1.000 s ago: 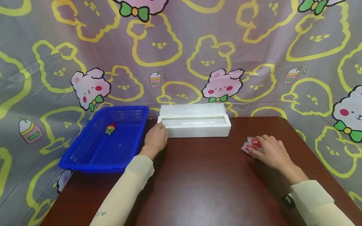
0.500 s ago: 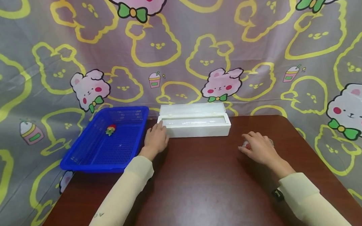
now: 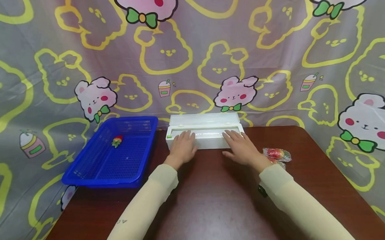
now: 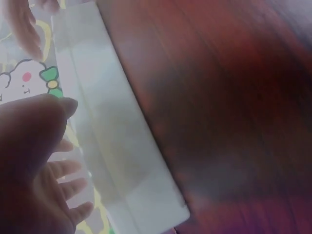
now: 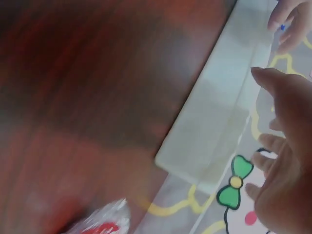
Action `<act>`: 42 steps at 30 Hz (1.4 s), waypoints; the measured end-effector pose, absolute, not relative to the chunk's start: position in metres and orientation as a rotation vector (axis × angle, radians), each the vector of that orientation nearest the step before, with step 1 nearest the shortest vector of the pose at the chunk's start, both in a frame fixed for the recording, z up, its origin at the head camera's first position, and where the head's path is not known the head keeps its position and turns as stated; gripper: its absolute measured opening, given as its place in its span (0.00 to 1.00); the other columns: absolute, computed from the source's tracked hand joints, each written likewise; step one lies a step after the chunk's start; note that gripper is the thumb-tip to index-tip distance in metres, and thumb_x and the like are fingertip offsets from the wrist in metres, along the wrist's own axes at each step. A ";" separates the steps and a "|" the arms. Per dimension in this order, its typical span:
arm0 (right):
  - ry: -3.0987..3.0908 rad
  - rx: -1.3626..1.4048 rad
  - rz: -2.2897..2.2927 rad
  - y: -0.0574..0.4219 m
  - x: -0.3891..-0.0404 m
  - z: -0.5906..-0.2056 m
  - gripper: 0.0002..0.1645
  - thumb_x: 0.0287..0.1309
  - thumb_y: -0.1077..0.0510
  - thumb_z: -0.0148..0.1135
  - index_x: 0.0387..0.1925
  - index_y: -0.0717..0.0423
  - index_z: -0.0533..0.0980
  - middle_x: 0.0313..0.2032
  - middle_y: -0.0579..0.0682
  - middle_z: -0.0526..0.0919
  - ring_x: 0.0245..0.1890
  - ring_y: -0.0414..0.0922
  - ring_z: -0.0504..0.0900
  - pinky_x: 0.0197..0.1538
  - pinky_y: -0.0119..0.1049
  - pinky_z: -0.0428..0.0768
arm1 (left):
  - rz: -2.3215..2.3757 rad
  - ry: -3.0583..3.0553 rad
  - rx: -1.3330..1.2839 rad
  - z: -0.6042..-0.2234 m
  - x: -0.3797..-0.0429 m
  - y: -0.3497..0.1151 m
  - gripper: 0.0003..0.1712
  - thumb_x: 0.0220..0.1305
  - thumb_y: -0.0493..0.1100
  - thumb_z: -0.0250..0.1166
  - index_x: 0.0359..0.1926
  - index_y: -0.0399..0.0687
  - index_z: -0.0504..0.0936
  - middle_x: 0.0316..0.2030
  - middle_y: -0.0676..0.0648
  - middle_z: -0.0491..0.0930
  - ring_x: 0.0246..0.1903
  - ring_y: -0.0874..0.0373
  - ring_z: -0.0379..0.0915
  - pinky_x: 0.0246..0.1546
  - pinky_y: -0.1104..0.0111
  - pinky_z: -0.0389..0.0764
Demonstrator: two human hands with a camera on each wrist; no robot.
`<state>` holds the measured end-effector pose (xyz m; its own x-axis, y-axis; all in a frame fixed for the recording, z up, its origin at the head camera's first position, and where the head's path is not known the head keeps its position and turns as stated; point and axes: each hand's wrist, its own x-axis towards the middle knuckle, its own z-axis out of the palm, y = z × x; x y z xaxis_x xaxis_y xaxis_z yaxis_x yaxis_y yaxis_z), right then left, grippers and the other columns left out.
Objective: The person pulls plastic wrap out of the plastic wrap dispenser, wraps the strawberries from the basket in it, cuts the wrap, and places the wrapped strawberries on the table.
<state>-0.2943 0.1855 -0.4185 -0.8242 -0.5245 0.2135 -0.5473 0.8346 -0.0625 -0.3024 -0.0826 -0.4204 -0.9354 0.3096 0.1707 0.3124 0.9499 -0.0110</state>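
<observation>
A long white plastic-wrap dispenser (image 3: 207, 144) stands at the back of the table with its lid (image 3: 205, 118) raised. Clear film shows in its opening, and a small green piece (image 3: 169, 136) sits at its left end. My left hand (image 3: 183, 148) reaches over the front edge left of the middle, fingers extended. Toward the other end is my right hand (image 3: 243, 147), also with straight fingers. In the wrist views the thumbs lie by the dispenser's edge and the fingers are spread; neither hand grips anything visible. Whether the fingertips touch the film is unclear.
A blue plastic basket (image 3: 107, 183) stands at left with a strawberry (image 3: 117, 141) in it. Right of my right hand lie red-and-green items in clear wrap (image 3: 277, 154), partly hidden by the forearm. A cartoon-print curtain (image 3: 195, 63) hangs behind the brown table (image 3: 214, 207).
My right hand has left the wrapped items and moved left to the dispenser's front. My left hand has shifted right from its left corner, uncovering the green piece.
</observation>
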 end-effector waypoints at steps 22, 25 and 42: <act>-3.068 0.493 0.176 0.177 -0.343 -0.408 0.51 0.57 0.29 0.67 0.71 0.57 0.70 0.67 0.60 0.73 0.68 0.60 0.70 0.72 0.72 0.43 | 0.020 -3.052 -0.480 -0.401 -0.334 -0.077 0.31 0.77 0.64 0.50 0.64 0.46 0.77 0.61 0.43 0.79 0.59 0.45 0.77 0.59 0.53 0.77; -3.101 0.451 0.261 0.177 -0.349 -0.406 0.49 0.60 0.27 0.63 0.69 0.57 0.73 0.63 0.61 0.76 0.65 0.60 0.73 0.72 0.71 0.44 | -0.009 -3.076 -0.479 -0.400 -0.341 -0.078 0.30 0.78 0.62 0.49 0.65 0.49 0.78 0.61 0.43 0.80 0.60 0.46 0.76 0.60 0.52 0.76; -2.818 0.638 -0.086 0.171 -0.380 -0.409 0.11 0.66 0.66 0.58 0.28 0.56 0.82 0.29 0.53 0.86 0.37 0.54 0.85 0.66 0.63 0.67 | 0.054 -2.946 -0.575 -0.393 -0.374 -0.092 0.14 0.70 0.32 0.58 0.30 0.46 0.86 0.37 0.41 0.86 0.41 0.44 0.83 0.43 0.52 0.83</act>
<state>-0.3801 0.1709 -0.4095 -0.8728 -0.4312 0.2286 -0.4164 0.9022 0.1121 -0.3742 -0.0924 -0.3930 -0.9172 0.3766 0.1298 0.3716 0.9263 -0.0619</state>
